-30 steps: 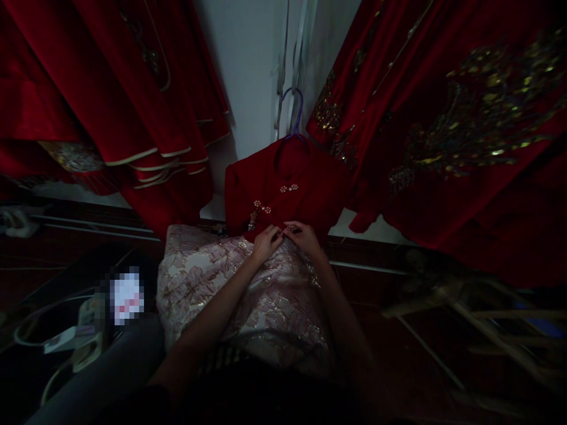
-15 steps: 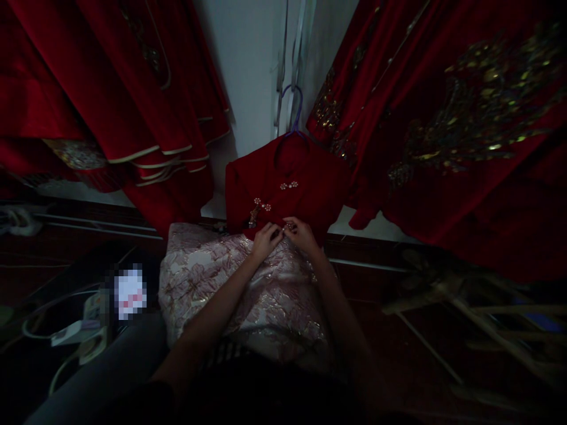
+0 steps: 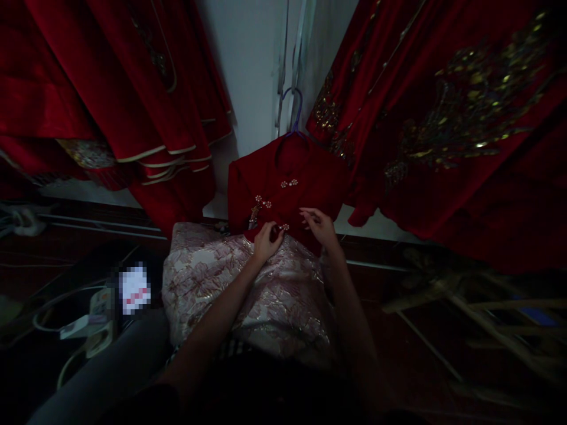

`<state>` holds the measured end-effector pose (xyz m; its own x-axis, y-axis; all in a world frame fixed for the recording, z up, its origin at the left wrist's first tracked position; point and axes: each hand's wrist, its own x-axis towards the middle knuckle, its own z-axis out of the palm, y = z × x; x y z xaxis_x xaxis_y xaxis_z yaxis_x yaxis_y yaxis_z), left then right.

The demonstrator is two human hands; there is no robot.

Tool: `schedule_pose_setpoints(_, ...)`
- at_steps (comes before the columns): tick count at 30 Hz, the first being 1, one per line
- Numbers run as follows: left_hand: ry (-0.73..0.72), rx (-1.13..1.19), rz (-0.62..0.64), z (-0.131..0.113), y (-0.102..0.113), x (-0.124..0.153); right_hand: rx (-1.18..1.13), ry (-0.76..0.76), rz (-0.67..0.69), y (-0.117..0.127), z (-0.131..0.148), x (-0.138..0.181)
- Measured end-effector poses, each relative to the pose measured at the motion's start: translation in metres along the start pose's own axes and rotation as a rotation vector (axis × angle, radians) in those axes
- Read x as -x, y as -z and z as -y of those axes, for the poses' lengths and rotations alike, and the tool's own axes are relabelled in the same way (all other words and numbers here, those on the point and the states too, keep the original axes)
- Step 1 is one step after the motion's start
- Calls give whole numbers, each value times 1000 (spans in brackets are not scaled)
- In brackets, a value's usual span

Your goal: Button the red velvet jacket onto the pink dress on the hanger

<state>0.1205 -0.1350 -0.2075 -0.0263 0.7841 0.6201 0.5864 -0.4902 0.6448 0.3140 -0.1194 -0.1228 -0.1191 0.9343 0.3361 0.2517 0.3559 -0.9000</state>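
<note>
A small red jacket (image 3: pixel 310 177) on a purple hanger (image 3: pixel 293 112) lies ahead of me, with pearl button clasps (image 3: pixel 289 183) down its front. My left hand (image 3: pixel 266 241) pinches the lowest clasp (image 3: pixel 284 227) at the jacket's hem. To the right of that clasp, my right hand (image 3: pixel 319 227) hovers over the red cloth, its fingers apart and loosely curled, holding nothing. Both forearms rest across a pink and gold brocade fabric (image 3: pixel 212 277) on my lap.
Long red embroidered garments (image 3: pixel 465 130) hang at right, and more red garments (image 3: pixel 110 88) hang at left. A white wall (image 3: pixel 252 71) shows between them. A power strip with cables (image 3: pixel 88 330) lies at lower left. Pale wooden bars (image 3: pixel 482 319) stand at right.
My right hand has lifted off the lowest clasp and moved right and up, fingers spreading. The left hand stays on the clasp.
</note>
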Motion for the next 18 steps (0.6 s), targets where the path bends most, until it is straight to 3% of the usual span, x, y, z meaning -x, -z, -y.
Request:
schedule_pose_setpoints(5,-45,-40,31,-2,1,2,43,8,20,2,0,1)
schedule_pose_setpoints(14,-28,-62,10,-1,-2,4,133,48,216,-26,-15,5)
schedule_pose_setpoints(18,-17,-25,8,2,-3,4,116,37,232,-32,-21,4)
